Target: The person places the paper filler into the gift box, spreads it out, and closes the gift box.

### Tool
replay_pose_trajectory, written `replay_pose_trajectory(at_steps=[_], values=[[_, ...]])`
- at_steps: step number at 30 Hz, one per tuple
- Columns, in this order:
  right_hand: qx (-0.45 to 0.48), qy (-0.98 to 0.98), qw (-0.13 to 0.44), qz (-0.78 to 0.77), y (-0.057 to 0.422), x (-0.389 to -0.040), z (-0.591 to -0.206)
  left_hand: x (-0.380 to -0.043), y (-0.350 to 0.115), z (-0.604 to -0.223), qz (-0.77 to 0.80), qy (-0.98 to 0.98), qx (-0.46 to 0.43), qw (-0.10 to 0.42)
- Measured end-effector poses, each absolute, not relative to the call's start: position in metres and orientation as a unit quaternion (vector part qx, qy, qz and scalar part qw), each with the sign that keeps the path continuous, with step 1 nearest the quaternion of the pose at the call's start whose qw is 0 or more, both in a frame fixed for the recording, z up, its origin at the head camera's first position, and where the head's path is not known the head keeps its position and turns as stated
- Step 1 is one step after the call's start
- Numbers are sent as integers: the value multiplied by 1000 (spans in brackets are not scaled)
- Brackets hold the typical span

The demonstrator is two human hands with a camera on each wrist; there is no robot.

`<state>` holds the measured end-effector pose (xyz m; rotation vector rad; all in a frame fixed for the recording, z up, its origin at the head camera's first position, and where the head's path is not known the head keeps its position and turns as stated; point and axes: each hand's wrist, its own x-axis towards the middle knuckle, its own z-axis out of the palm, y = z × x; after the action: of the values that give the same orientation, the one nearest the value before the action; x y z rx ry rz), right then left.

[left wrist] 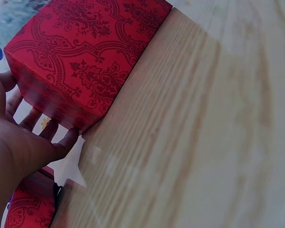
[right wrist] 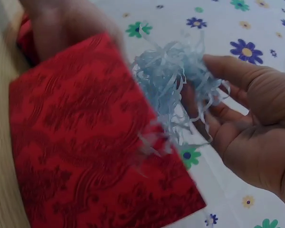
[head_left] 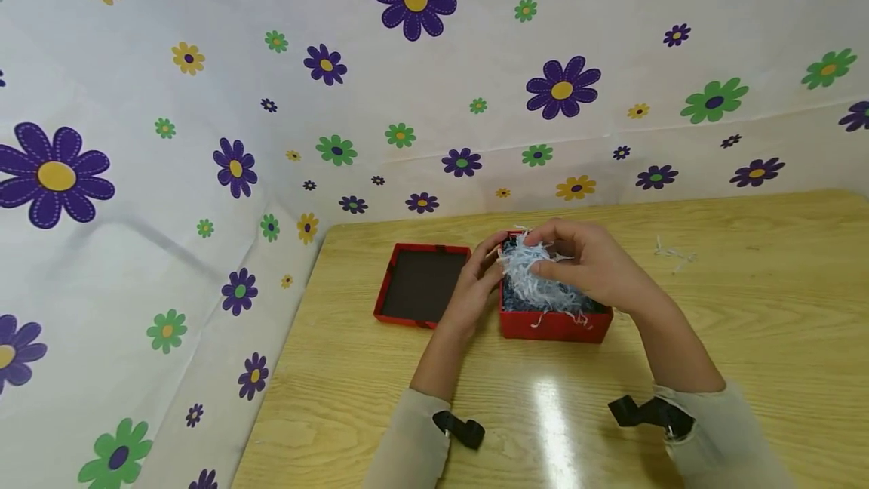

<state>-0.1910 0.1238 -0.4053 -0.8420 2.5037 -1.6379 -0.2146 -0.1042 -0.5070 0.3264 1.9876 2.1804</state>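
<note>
A red patterned box stands on the table, its inside full of pale blue-white shredded paper. My right hand pinches a tuft of that paper over the box; loose strands trail between thumb and fingers in the right wrist view. Against the box's left side rests my left hand, with spread fingertips touching the wall in the left wrist view. Left of the box, the red-rimmed lid lies with its dark inside facing up. Whatever lies under the paper is hidden.
A few loose paper strands lie on the wooden table, right of the box. A white flower-printed sheet hangs behind the table and along its left side.
</note>
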Motion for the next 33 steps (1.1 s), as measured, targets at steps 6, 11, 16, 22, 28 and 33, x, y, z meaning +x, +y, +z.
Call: replay_pose_trajectory(at_steps=[6, 11, 16, 22, 28, 33], values=[[-249, 857, 63, -447, 132, -193, -414, -213, -104, -506, 723, 677, 105, 84], [-271, 869, 93, -404, 145, -190, -411, -212, -104, -506, 723, 678, 106, 83], [-275, 860, 79, -422, 170, -178, -390, -213, -104, -505, 724, 675, 112, 82], [-243, 866, 42, -436, 192, -170, -376, -213, -106, -502, 724, 676, 111, 81], [-241, 759, 152, -585, 170, -189, -398, -213, -107, -504, 726, 675, 108, 75], [-203, 724, 270, -601, 138, -201, -421, -214, -107, -505, 725, 674, 112, 81]])
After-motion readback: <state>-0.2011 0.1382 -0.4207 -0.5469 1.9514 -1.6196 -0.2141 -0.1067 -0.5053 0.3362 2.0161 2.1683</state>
